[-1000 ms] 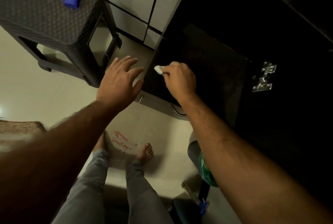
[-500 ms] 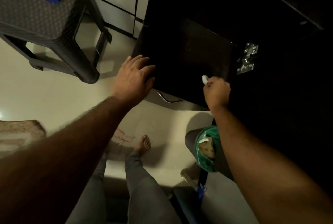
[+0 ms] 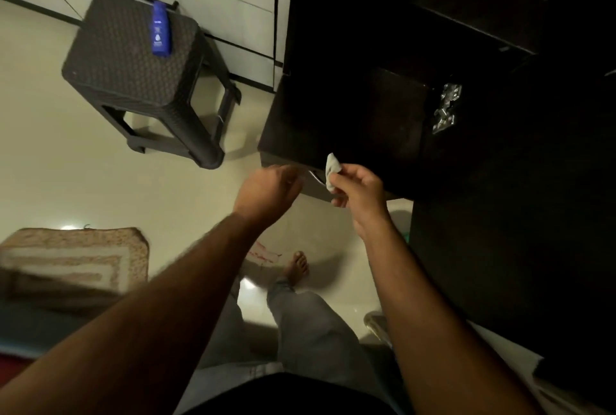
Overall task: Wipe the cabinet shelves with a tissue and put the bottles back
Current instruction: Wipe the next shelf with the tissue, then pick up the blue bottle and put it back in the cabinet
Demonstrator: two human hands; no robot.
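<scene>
Whereas half a second ago the right hand pressed the tissue against the dark cabinet door near the steel hinge, it now holds the crumpled tissue pinched between thumb and fingertips, lifted clear of the panel and just in front of the door's lower edge. The left hand, earlier spread flat on the door's left corner, has drawn back off it; it hovers blurred beside the right hand, fingers curled loosely and holding nothing. The blue lotion bottle lies flat at the far edge of the dark woven stool, well apart from the cabinet. The view has shifted, so the stool now shows whole, and a patterned mat lies on the pale floor at lower left. A bare foot stands below the hands.
</scene>
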